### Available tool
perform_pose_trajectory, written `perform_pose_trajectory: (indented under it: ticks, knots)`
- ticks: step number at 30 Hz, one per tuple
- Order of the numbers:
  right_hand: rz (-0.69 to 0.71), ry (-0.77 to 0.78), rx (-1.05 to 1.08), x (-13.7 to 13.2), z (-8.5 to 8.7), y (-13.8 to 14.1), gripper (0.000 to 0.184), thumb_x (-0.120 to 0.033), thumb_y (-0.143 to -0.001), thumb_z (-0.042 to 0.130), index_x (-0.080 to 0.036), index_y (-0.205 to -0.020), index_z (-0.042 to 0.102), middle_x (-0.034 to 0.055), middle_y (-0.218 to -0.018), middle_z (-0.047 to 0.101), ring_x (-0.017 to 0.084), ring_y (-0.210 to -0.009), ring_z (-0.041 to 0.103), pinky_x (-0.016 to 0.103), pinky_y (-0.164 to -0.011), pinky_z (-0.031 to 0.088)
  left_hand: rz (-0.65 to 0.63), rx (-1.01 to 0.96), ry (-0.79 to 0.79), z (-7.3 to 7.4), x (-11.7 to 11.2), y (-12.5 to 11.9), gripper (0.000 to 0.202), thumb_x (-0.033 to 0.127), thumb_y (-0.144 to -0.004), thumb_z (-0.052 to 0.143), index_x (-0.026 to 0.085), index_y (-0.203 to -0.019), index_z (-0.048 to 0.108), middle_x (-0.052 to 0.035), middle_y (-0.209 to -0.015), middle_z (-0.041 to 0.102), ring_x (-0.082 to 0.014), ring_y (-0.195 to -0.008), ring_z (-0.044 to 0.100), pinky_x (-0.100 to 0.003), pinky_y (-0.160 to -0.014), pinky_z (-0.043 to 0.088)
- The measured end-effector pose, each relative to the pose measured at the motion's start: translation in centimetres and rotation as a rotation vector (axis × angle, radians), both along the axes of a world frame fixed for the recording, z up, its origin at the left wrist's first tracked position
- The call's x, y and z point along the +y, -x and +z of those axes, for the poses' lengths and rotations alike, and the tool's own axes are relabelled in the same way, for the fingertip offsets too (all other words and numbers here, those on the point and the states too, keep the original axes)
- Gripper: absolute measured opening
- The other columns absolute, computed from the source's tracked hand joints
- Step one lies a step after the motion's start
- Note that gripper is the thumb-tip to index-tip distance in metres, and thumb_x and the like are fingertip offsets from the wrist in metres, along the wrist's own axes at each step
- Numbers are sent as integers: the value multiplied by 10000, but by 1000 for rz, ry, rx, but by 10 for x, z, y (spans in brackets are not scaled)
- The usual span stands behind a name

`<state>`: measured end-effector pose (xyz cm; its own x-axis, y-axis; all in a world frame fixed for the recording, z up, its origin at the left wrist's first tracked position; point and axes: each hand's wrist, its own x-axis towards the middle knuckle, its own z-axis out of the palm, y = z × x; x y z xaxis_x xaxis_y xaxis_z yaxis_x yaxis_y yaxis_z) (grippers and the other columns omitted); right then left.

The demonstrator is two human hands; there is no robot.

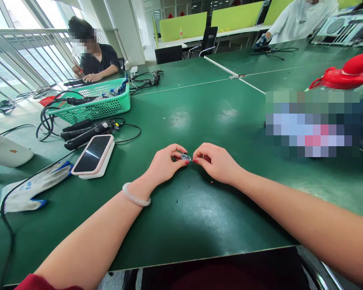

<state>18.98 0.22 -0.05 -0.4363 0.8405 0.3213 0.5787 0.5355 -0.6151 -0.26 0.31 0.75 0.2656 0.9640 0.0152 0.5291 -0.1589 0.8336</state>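
Note:
My left hand point(165, 164), with a pale bangle on its wrist, pinches a small clear plastic-looking piece point(185, 157) between thumb and fingers. Its exact kind is too small to tell. Close on the right, my right hand point(216, 161) has thumb and forefinger pressed together at the piece's right end. Something thin and light shows by those fingertips, but what they grip is hidden. Both hands are just above the green table point(181, 121). A tiny crumb point(211, 182) lies below my right hand.
Left of my arms lie a phone point(95, 155) on a white box, a work glove point(36, 187) and black corded handheld devices point(89, 133). Behind them stands a green basket point(99, 106). A red-lidded container point(335, 78) stands right. Two people point(99, 58) sit across the table.

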Motion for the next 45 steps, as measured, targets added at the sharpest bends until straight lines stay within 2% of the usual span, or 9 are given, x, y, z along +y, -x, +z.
perform_pose_trajectory:
  ticks: [6, 12, 18, 25, 27, 31, 35, 40, 45]
  knots:
    - [7, 34, 115, -5, 4, 5, 89, -185, -817, 564, -187, -743, 614, 5, -782, 559, 98, -599, 452, 261, -604, 374, -76, -27, 16, 3, -3, -5, 284, 313, -696, 715, 181, -909, 582, 11, -768, 703, -92, -603, 533, -239, -607, 385]
    - [8, 48, 153, -6, 5, 4, 74, -203, -805, 597, -188, -743, 635, 0, -799, 561, 79, -562, 419, 257, -581, 367, -115, -93, 57, 6, -5, -6, 326, 282, -702, 709, 173, -990, 601, 16, -764, 693, -72, -556, 496, -231, -575, 372]
    - [23, 86, 198, -6, 3, 4, 70, -205, -793, 602, -189, -745, 649, -4, -824, 554, 59, -519, 396, 250, -543, 358, -119, -142, 86, 5, -5, -6, 282, 270, -683, 733, 152, -909, 612, -12, -790, 697, -97, -640, 572, -241, -621, 407]
    - [-9, 126, 169, -3, 8, -2, 61, -251, -784, 600, -193, -785, 619, -27, -693, 523, 81, -540, 412, 241, -543, 349, -102, -144, 63, 4, -4, -5, 301, 243, -665, 745, 154, -920, 613, -17, -801, 698, -121, -701, 622, -266, -682, 460]
    - [45, 206, 114, 0, 13, -11, 90, -276, -793, 589, -194, -801, 627, -31, -670, 537, 83, -536, 424, 239, -540, 353, -82, -127, 41, 3, -2, -4, 307, 257, -672, 739, 158, -935, 616, -23, -815, 701, -125, -700, 622, -276, -684, 463]
    - [302, 420, -175, 6, 19, -32, 141, -323, -681, 716, -214, -759, 673, -37, -648, 567, 98, -555, 473, 233, -514, 357, -27, -95, 41, 0, 1, -1, 328, 287, -667, 743, 162, -942, 615, -33, -830, 704, -127, -690, 612, -272, -650, 443]
    - [401, 366, -284, 7, 20, -39, 19, -212, -693, 688, -223, -680, 679, -22, -701, 607, 109, -603, 509, 237, -546, 381, -18, -76, 48, 1, 1, -1, 330, 295, -665, 746, 163, -936, 612, -30, -834, 703, -121, -683, 604, -262, -637, 426]
    - [415, 275, -312, 3, 18, -33, 126, -181, -774, 610, -215, -660, 650, -4, -736, 619, 128, -660, 548, 258, -613, 404, -20, -56, 63, 2, 0, -1, 320, 285, -665, 746, 164, -928, 610, -28, -829, 700, -127, -703, 611, -271, -667, 438]
    - [266, 52, -173, -5, 15, -20, 137, -216, -848, 533, -198, -750, 627, 20, -802, 609, 133, -694, 541, 272, -659, 417, -52, -92, 66, -3, -1, -2, 314, 274, -647, 755, 162, -898, 603, -19, -794, 679, -130, -704, 614, -272, -670, 448]
